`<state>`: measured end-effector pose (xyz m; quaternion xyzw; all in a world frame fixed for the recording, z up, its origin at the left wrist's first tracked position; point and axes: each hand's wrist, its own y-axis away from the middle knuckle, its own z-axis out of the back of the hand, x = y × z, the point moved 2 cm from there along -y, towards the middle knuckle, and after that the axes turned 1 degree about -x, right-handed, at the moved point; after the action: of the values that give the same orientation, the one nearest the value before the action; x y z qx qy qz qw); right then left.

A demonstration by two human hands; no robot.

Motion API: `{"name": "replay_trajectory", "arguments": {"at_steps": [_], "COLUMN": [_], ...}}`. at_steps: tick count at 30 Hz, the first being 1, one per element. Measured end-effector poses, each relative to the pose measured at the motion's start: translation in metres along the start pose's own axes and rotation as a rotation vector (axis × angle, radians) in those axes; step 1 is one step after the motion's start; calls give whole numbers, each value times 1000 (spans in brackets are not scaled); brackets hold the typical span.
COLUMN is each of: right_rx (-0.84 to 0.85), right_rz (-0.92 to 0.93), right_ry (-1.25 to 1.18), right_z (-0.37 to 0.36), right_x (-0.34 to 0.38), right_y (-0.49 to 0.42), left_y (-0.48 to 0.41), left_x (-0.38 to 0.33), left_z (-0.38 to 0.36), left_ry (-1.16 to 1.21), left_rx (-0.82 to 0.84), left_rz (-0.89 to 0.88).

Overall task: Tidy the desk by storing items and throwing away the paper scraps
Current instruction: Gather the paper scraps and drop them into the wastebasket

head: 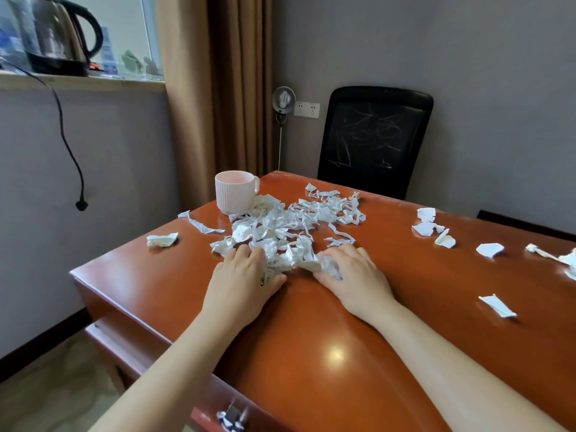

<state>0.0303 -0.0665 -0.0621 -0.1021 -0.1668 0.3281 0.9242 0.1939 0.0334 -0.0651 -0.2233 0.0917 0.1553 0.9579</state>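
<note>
Head view shows your fingertips curled into the near edge of the heap of white torn paper scraps, with left hand and right hand both grasping crumpled bits. You seem mid-gather; next, squeeze a bundle together and lift. The heap's long axis runs from your hands away and rightward across the glossy reddish-brown desk.

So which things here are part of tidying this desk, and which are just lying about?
Part of the job: paper scrap pile, loose scraps on the right of the desk, crumpled scrap at left, mug, left hand and right hand at the pile's near edge.
Just lying about: kettle on the windowsill, office chair, curtain, wall socket.
</note>
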Motion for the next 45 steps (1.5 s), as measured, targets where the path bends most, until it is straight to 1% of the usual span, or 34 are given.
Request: {"name": "replay_trajectory", "arguments": {"at_steps": [3, 5, 11, 15, 18, 21, 23, 25, 28, 32, 35, 38, 42, 45], "right_rx": [-20, -47, -65, -107, -217, -289, -334, -359, -338, -318, -322, -297, -239, -206], "right_rz": [34, 61, 104, 111, 72, 24, 0, -10, -2, 70, 133, 179, 227, 254], "right_ry": [3, -2, -99, -246, -429, -568, -646, -716, -742, -727, -773, -882, -970, -1009], "right_z": [4, 6, 8, 11, 13, 19, 28, 38, 52, 69, 88, 100, 102, 94], "right_x": [5, 7, 6, 4, 1, -2, -1, 3, 15, 44, 72, 97, 138, 171], "right_y": [2, 4, 6, 7, 7, 7, 7, 8, 7, 13, 16, 10, 5, 4], "left_y": [2, 3, 7, 8, 9, 11, 14, 16, 12, 3, -1, 5, 17, 30], "left_x": [-5, -8, -7, -8, -5, 1, 0, -2, -7, -7, -1, 2, 21, 47], "left_z": [3, 6, 9, 11, 13, 17, 23, 31, 53, 86, 103, 123, 143, 158], "left_ry": [54, 49, 34, 117, 273, 447, 486, 509, 566, 637, 700, 709, 778, 774], "left_rx": [-2, -11, -23, -51, -53, -147, -207, -230, -249, -250, -195, -200, -202, -248], "left_rz": [-84, -116, -90, -87, -79, -32, -13, -11, -19, -28, -1, 13, 85, 137]}}
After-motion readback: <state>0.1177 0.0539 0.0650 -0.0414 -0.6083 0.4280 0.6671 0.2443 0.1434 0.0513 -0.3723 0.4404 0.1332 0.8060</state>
